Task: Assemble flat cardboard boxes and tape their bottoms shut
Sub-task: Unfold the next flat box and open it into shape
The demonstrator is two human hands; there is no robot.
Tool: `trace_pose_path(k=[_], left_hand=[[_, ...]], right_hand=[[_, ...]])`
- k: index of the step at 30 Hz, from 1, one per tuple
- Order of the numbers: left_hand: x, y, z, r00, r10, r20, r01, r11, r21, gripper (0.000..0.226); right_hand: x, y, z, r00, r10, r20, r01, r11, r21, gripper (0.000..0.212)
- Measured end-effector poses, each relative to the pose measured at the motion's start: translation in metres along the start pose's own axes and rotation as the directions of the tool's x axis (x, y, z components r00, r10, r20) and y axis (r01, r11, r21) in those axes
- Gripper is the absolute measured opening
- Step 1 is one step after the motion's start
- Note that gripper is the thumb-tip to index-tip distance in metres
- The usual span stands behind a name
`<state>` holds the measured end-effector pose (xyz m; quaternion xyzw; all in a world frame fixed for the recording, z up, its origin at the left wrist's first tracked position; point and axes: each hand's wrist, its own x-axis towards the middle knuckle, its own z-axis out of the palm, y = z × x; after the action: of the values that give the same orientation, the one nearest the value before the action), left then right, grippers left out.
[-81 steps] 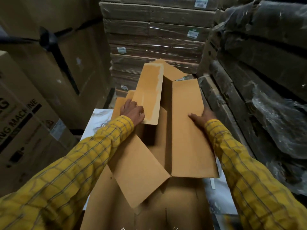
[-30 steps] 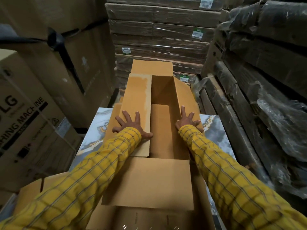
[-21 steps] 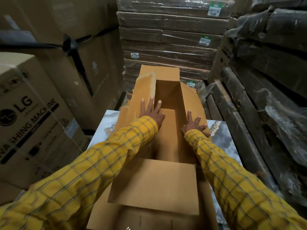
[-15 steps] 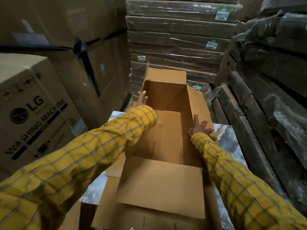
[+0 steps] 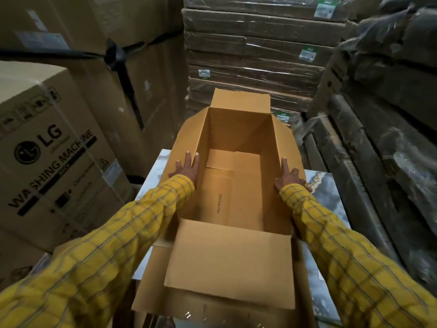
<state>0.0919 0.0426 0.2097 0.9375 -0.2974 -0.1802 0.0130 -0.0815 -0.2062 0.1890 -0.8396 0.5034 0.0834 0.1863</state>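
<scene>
A long brown cardboard box (image 5: 238, 129) stands opened up on a marble-patterned table (image 5: 331, 192), its mouth facing me. All upper flaps are spread outward. Folded flaps lie inside on its floor, one printed "CEILING FAN" (image 5: 218, 204). My left hand (image 5: 186, 168) presses flat with straight fingers on the left long flap. My right hand (image 5: 289, 174) presses flat on the right long flap. The near short flap (image 5: 231, 261) hangs toward me. No tape is in view.
A large LG washing machine carton (image 5: 47, 157) stands close on the left. Wrapped stacks of flat cardboard (image 5: 255, 58) rise behind the box. Dark plastic-wrapped bundles (image 5: 383, 114) line the right side. Space around the table is narrow.
The box has gone from half-collapsed to fully opened. Both hands pushed the long side flaps down and outward, and the left hand moved from inside the box to the left flap.
</scene>
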Motion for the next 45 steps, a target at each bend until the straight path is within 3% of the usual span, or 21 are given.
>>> trace_pose_path(k=[4, 12, 19, 25, 27, 29, 31, 33, 35, 38, 42, 43, 45], left_hand=[[-0.025, 0.0, 0.031, 0.998, -0.058, -0.03, 0.061, 0.991, 0.122, 0.099], [-0.033, 0.009, 0.045, 0.993, -0.087, -0.076, 0.1, 0.978, 0.185, 0.113], [-0.003, 0.005, 0.026, 0.994, 0.037, -0.104, -0.007, 0.961, 0.277, 0.094], [-0.009, 0.0, 0.028, 0.99, 0.105, -0.092, -0.073, 0.953, 0.296, 0.099], [-0.013, -0.006, 0.029, 0.989, 0.124, -0.086, -0.095, 0.953, 0.287, 0.103], [-0.017, -0.008, 0.029, 0.987, 0.144, -0.073, -0.12, 0.958, 0.261, 0.103], [-0.018, -0.011, 0.03, 0.986, 0.143, -0.081, -0.125, 0.972, 0.197, 0.1], [-0.018, -0.012, 0.027, 0.986, 0.146, -0.085, -0.136, 0.984, 0.111, 0.095], [-0.019, -0.011, 0.022, 0.987, 0.146, -0.073, -0.144, 0.989, 0.027, 0.093], [-0.02, -0.01, 0.015, 0.99, 0.138, -0.031, -0.14, 0.989, -0.053, 0.087], [-0.024, -0.005, 0.004, 0.997, 0.05, -0.062, -0.071, 0.908, -0.414, 0.074], [-0.022, -0.006, 0.003, 0.998, 0.019, -0.052, -0.045, 0.832, -0.552, 0.072], [-0.019, -0.011, -0.002, 0.995, -0.059, 0.08, 0.099, 0.535, -0.839, 0.083]], right_hand=[[-0.017, 0.02, 0.003, 1.0, -0.029, -0.002, 0.028, 0.997, -0.069, 0.084], [-0.041, 0.03, 0.02, 0.997, -0.042, -0.06, 0.041, 0.999, -0.018, 0.082], [-0.044, 0.037, 0.022, 0.987, -0.092, -0.129, 0.1, 0.994, 0.054, 0.077], [-0.068, 0.063, 0.024, 0.931, -0.253, -0.263, 0.342, 0.856, 0.387, 0.054], [-0.094, 0.075, 0.022, 0.945, -0.226, -0.236, 0.323, 0.75, 0.577, 0.045], [-0.116, 0.094, 0.019, 0.959, -0.245, -0.14, 0.269, 0.646, 0.715, 0.051], [-0.13, 0.117, 0.011, 0.914, -0.405, 0.001, 0.29, 0.657, 0.696, 0.075], [-0.136, 0.139, 0.003, 0.816, -0.546, 0.19, 0.415, 0.781, 0.466, 0.101], [-0.141, 0.151, 0.002, 0.744, -0.579, 0.332, 0.538, 0.815, 0.215, 0.123], [-0.149, 0.151, 0.012, 0.728, -0.591, 0.349, 0.591, 0.798, 0.117, 0.143], [-0.147, 0.15, 0.013, 0.789, -0.6, 0.133, 0.519, 0.767, 0.378, 0.122], [-0.15, 0.147, 0.011, 0.811, -0.573, 0.12, 0.458, 0.749, 0.479, 0.111], [-0.153, 0.14, 0.012, 0.899, -0.432, 0.071, 0.29, 0.708, 0.644, 0.084]])
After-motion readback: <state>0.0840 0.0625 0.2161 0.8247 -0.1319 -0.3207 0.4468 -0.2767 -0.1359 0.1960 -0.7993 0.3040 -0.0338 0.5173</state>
